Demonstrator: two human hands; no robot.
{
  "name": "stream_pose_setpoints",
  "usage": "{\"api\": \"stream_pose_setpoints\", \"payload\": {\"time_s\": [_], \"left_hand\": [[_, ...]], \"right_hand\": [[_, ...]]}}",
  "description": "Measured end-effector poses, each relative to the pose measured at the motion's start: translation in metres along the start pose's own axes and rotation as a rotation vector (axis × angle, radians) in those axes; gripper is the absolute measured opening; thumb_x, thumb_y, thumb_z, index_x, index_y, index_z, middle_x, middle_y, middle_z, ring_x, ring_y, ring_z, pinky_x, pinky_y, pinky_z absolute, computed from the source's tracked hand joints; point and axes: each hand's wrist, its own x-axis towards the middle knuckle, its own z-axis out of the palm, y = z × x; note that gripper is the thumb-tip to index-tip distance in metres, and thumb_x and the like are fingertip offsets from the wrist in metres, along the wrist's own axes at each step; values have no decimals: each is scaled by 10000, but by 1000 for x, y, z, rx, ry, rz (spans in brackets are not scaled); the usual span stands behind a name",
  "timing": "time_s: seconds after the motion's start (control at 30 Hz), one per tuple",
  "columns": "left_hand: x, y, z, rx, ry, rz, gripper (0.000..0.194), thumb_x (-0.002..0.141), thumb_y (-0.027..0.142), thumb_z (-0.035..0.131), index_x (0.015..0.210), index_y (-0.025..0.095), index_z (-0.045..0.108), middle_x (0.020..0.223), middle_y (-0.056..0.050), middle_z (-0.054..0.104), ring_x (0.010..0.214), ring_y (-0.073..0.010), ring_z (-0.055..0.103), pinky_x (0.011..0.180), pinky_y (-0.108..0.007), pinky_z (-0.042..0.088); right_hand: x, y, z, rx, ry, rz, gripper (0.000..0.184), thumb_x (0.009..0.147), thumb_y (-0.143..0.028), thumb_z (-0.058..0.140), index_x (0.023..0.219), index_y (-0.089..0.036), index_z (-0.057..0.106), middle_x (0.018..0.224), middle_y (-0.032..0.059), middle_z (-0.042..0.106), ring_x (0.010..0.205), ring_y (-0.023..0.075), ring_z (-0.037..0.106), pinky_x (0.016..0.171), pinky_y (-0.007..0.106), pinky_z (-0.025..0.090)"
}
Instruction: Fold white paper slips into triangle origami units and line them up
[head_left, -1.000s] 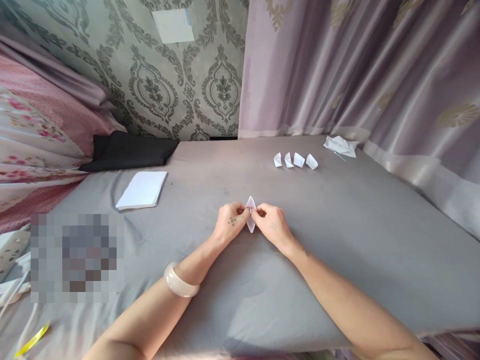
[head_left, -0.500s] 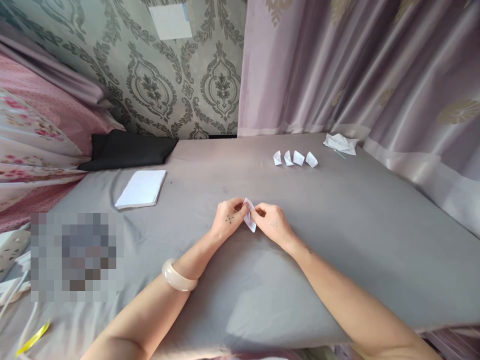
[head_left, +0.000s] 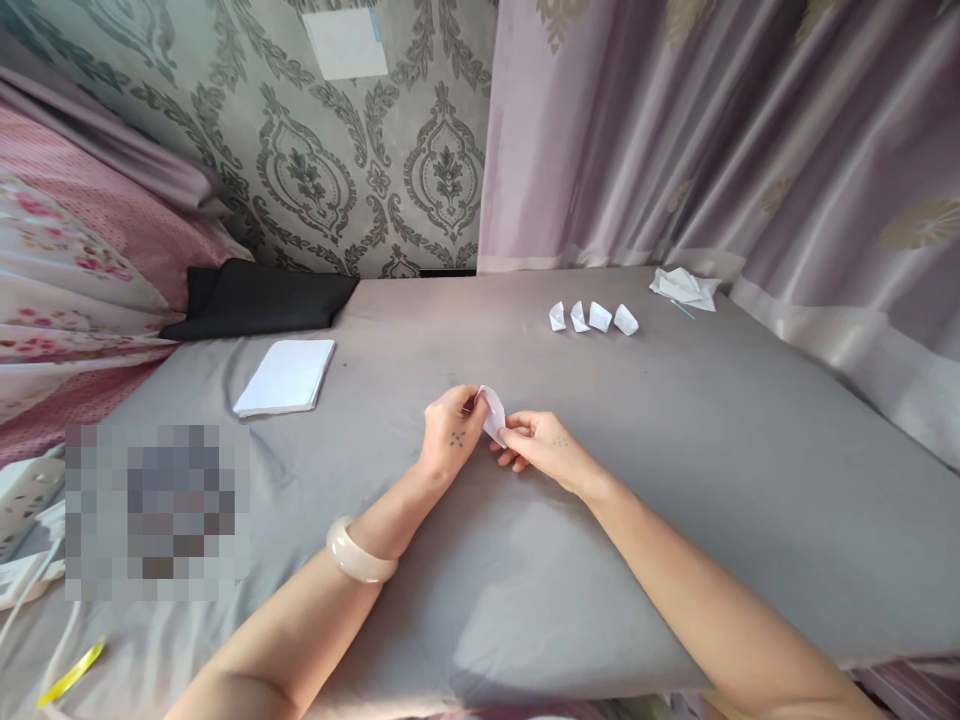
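A small folded piece of white paper (head_left: 492, 412) is held up over the grey cloth in the middle of the view. My left hand (head_left: 454, 428) pinches its upper left end between thumb and fingers. At its lower right end, the thumb and fingers of my right hand (head_left: 541, 446) close on the paper, some fingers curled beneath it. The paper looks slightly bowed between the two hands. Beyond them, several small folded paper shapes (head_left: 600, 317) stand in a row on the cloth.
A stack of white paper (head_left: 286, 377) lies at the left, with a folded black cloth (head_left: 262, 298) behind it. More folded papers (head_left: 684, 288) sit at the far right by the curtain (head_left: 600, 130). Near the left edge are a power strip (head_left: 26, 500) and a yellow strip (head_left: 71, 672).
The paper has turned and bowed, its face showing more. My right hand has shifted to the paper's lower end, with its fingers now showing underneath; my left hand stays near the top.
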Motion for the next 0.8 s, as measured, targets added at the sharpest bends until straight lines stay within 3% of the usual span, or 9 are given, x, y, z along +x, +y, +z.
{"api": "stream_pose_setpoints", "payload": {"time_s": [0.17,0.37,0.57,0.8], "left_hand": [[0,0,1,-60,-8,5,235,838,242,503,994,202,675,821,-29,687,685,-139,610,697,-248,457],[-2,2,2,-62,-32,-32,195,811,228,518,903,196,687,780,-33,681,707,-158,614,714,-269,468],[0,2,1,-99,-98,-79,240,843,273,491,960,183,681,691,-30,670,641,-160,618,654,-260,469],[2,-10,4,-223,-188,-154,265,854,277,472,985,162,672,685,-27,679,534,-141,613,557,-247,485]], "right_hand": [[7,9,2,-50,112,-50,168,825,-257,586,930,-140,647,736,54,699,554,107,626,467,186,486],[9,14,3,-215,231,-91,172,831,-308,540,839,-174,646,632,17,671,472,118,591,428,208,438],[5,11,3,-474,348,-257,163,820,-293,514,800,-202,647,611,0,666,535,133,593,552,237,428],[4,12,2,-546,326,-269,163,802,-250,488,837,-221,645,603,-24,636,523,127,543,542,239,373]]}}
